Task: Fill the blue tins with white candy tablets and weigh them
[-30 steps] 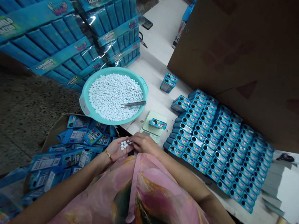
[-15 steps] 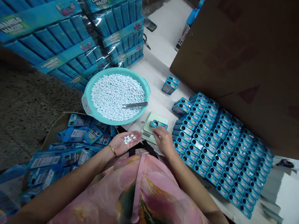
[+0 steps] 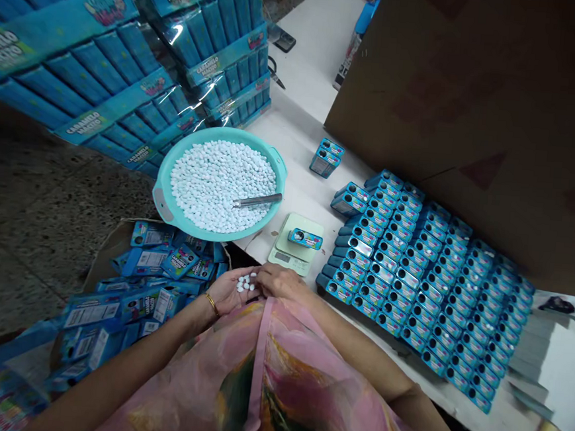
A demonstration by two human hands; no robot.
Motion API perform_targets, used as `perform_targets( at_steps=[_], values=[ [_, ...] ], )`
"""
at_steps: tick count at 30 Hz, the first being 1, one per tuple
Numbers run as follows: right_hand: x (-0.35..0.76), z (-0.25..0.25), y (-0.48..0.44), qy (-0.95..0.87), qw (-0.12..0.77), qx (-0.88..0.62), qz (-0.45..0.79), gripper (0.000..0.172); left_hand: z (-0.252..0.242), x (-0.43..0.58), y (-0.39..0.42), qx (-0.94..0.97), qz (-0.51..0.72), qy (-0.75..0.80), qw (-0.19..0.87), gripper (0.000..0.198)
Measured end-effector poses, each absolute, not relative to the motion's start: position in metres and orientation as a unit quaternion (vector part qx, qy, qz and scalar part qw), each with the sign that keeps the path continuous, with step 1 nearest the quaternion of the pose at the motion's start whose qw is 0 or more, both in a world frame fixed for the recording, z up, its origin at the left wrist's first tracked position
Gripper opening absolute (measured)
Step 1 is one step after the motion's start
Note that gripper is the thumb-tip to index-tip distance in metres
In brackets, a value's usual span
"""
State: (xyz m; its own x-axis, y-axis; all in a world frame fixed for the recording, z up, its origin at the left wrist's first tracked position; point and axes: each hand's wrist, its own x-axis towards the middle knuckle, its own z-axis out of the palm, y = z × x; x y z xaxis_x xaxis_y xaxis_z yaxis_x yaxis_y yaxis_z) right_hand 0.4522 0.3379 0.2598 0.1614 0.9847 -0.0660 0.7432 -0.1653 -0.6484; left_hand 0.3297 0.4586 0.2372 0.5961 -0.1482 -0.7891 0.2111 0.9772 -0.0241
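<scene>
My left hand (image 3: 234,288), palm up and cupped, holds a small heap of white candies (image 3: 246,283). Beside it, my right hand (image 3: 278,282) reaches with bent fingers to the edge of that heap; its fingertips are partly hidden, so what they pinch does not show. Just beyond my hands, a small blue candy box (image 3: 305,239) lies on a pale green scale (image 3: 291,264), its round hole showing white inside. To the left of the scale stands a turquoise basin (image 3: 161,195) full of white candies (image 3: 215,183), with a metal scoop (image 3: 259,200) resting on them.
Rows of blue boxes (image 3: 411,285) fill the right of the white table (image 3: 299,120), before a large cardboard box (image 3: 457,89). Two boxes (image 3: 326,159) stand apart. A carton of blue packs (image 3: 143,284) is at lower left; wrapped displays (image 3: 119,76), scissors (image 3: 277,76) and a phone (image 3: 284,40) lie beyond.
My right hand has moved from the box on the scale back to the candies in my left palm. The box stays on the scale. The view has shifted slightly.
</scene>
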Motion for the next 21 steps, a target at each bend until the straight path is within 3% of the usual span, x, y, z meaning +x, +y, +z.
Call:
perform_targets(
  at_steps=[8,21],
  values=[
    [0.52,0.266,0.318,-0.407,0.413,-0.791,0.197,0.016,0.236,0.329,0.465,0.05,-0.073,0.432,0.897,0.031],
    [0.537,0.255,0.288,-0.305,0.421,-0.851,0.08,0.022,0.237,0.328,0.481,0.05,0.0,0.451,0.891,0.03]
  ],
)
